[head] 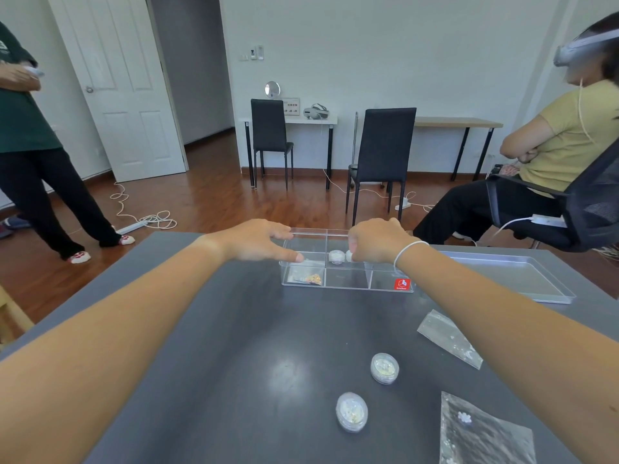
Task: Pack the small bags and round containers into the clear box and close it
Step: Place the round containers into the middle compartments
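Observation:
The clear divided box stands open at the table's far middle, with a red sticker on its front right. My left hand grips its left end, fingers on the far rim and thumb on the inner wall. My right hand hovers over the middle rear compartment, fingers curled on a white round container. Beside it, another round container lies inside. A small bag with gold bits fills the front left compartment. Two round containers and two small bags lie on the near table.
The box's clear lid lies flat on the grey table to the right of the box. One person stands at the far left and another sits at the far right. Two black chairs and desks line the back wall.

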